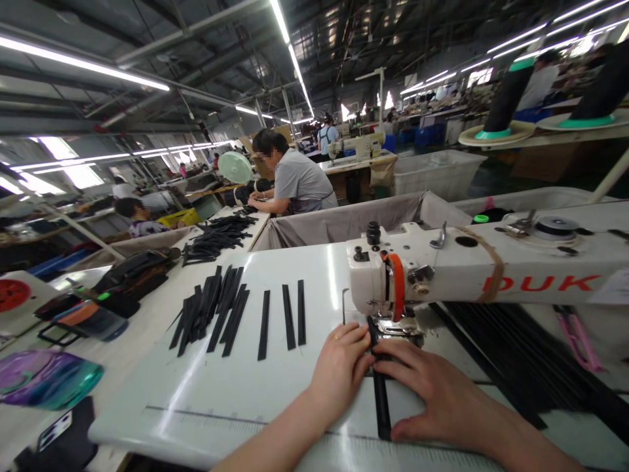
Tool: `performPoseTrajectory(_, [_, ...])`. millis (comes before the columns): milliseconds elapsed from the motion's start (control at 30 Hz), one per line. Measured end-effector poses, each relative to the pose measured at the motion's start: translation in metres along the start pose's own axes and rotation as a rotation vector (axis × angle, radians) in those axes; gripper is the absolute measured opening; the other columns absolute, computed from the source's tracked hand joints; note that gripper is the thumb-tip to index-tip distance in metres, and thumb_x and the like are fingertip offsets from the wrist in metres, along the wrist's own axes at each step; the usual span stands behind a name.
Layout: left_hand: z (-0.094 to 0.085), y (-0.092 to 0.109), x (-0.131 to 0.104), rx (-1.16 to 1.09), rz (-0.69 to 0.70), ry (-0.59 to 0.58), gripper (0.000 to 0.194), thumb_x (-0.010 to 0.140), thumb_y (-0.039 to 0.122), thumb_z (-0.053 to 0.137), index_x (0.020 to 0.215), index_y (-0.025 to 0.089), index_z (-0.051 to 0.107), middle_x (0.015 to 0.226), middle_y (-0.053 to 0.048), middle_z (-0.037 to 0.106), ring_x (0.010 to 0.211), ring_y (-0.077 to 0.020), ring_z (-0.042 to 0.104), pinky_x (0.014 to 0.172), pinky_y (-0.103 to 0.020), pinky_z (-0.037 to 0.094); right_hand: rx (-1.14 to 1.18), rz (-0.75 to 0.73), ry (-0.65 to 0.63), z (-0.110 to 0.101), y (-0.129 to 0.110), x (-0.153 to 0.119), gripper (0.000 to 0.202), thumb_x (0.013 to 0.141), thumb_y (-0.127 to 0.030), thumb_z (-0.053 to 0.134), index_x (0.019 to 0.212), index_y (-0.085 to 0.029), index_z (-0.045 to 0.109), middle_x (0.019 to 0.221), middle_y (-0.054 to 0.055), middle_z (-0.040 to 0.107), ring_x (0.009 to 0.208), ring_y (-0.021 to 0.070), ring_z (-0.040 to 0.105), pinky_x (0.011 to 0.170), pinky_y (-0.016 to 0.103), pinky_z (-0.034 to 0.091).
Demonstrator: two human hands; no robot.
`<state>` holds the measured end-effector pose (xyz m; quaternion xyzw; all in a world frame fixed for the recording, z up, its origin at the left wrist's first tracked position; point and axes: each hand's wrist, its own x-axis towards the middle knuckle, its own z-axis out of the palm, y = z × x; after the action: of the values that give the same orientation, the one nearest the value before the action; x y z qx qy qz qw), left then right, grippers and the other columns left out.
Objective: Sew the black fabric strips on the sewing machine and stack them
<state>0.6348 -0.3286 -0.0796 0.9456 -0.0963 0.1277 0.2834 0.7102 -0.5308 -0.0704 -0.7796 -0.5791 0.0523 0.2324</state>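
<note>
A black strip (381, 403) lies lengthwise under the needle area of the white sewing machine (442, 262). My left hand (343, 360) presses on the strip's left side near the presser foot, fingers close together. From the right, my right hand (432, 390) touches the same strip, fingertips on it and thumb spread toward its near end. Several black strips (211, 308) are piled on the table to the left, with three separate strips (289, 316) beside them. More long black strips (521, 354) lie right of my right hand.
Pink scissors (580, 337) rest at the right. A phone (63, 436), a purple-teal item (49, 379) and a bottle (91, 320) are at the left. Beyond the table, a person in grey (304, 177) works near another strip pile (219, 235).
</note>
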Motion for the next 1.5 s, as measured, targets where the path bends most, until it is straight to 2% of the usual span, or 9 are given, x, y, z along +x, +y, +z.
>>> performPoseTrajectory(100, [0.005, 0.000, 0.002, 0.006, -0.026, 0.002, 0.026, 0.091, 0.016, 0.060, 0.117, 0.018, 0.066, 0.135, -0.008, 0.061, 0.128, -0.0262, 0.053, 0.114, -0.049, 0.039, -0.004, 0.030, -0.003, 0.001, -0.001, -0.002, 0.086, 0.063, -0.068, 0.078, 0.132, -0.019, 0.060, 0.140, 0.018, 0.053, 0.124, 0.0360, 0.054, 0.100, 0.050, 0.048])
performPoseTrajectory(233, [0.008, 0.006, 0.003, 0.029, -0.048, 0.034, 0.028, 0.092, 0.016, 0.058, 0.119, 0.016, 0.065, 0.133, -0.009, 0.062, 0.126, -0.0265, 0.055, 0.112, -0.049, 0.042, -0.025, 0.040, 0.019, 0.000, -0.002, -0.004, 0.078, 0.068, -0.062, 0.076, 0.130, -0.017, 0.062, 0.140, 0.019, 0.054, 0.123, 0.0360, 0.055, 0.099, 0.050, 0.049])
performPoseTrajectory(533, [0.023, 0.016, 0.002, 0.115, -0.135, 0.046, 0.035, 0.095, 0.012, 0.047, 0.130, 0.014, 0.056, 0.137, -0.012, 0.058, 0.133, -0.0278, 0.049, 0.116, -0.054, 0.034, -0.075, 0.078, -0.050, -0.008, 0.001, -0.007, 0.077, 0.067, -0.055, 0.078, 0.133, -0.020, 0.060, 0.144, 0.015, 0.051, 0.127, 0.0341, 0.053, 0.102, 0.048, 0.048])
performPoseTrajectory(767, [0.028, 0.014, 0.000, 0.146, -0.125, 0.054, 0.037, 0.095, 0.012, 0.046, 0.131, 0.015, 0.054, 0.139, -0.013, 0.057, 0.133, -0.0279, 0.050, 0.115, -0.054, 0.036, -0.072, 0.066, -0.014, -0.006, -0.002, -0.008, 0.076, 0.064, -0.047, 0.080, 0.132, -0.018, 0.061, 0.142, 0.015, 0.053, 0.125, 0.0341, 0.055, 0.101, 0.048, 0.049])
performPoseTrajectory(1133, [0.020, 0.012, 0.007, 0.071, -0.108, 0.081, 0.032, 0.092, 0.013, 0.054, 0.122, 0.014, 0.061, 0.132, -0.011, 0.062, 0.128, -0.0283, 0.053, 0.114, -0.052, 0.040, -0.068, 0.068, -0.009, -0.006, -0.006, -0.007, 0.075, 0.062, -0.035, 0.077, 0.132, -0.014, 0.061, 0.142, 0.015, 0.052, 0.127, 0.0336, 0.053, 0.103, 0.046, 0.047])
performPoseTrajectory(1267, [0.019, 0.011, 0.009, 0.060, -0.091, 0.104, 0.030, 0.092, 0.012, 0.051, 0.119, 0.014, 0.064, 0.131, -0.011, 0.063, 0.125, -0.0283, 0.054, 0.111, -0.050, 0.044, -0.068, 0.065, 0.016, -0.005, -0.006, -0.006, 0.075, 0.063, -0.032, 0.076, 0.133, -0.013, 0.059, 0.140, 0.016, 0.055, 0.125, 0.0327, 0.054, 0.103, 0.044, 0.048])
performPoseTrajectory(1367, [0.019, 0.010, 0.011, 0.029, -0.073, 0.131, 0.029, 0.094, 0.012, 0.047, 0.116, 0.015, 0.066, 0.128, -0.011, 0.065, 0.123, -0.0270, 0.056, 0.109, -0.049, 0.047, -0.062, 0.054, 0.086, -0.005, -0.005, -0.005, 0.064, 0.067, -0.029, 0.073, 0.128, -0.014, 0.062, 0.132, 0.014, 0.061, 0.120, 0.0307, 0.058, 0.100, 0.042, 0.050])
performPoseTrajectory(1500, [0.017, 0.010, 0.013, -0.004, -0.052, 0.130, 0.027, 0.093, 0.011, 0.048, 0.113, 0.014, 0.067, 0.125, -0.010, 0.066, 0.122, -0.0263, 0.056, 0.108, -0.047, 0.048, -0.024, -0.005, 0.131, -0.005, -0.003, -0.006, 0.027, 0.077, -0.018, 0.065, 0.103, -0.023, 0.069, 0.113, 0.006, 0.069, 0.107, 0.0230, 0.063, 0.097, 0.037, 0.051])
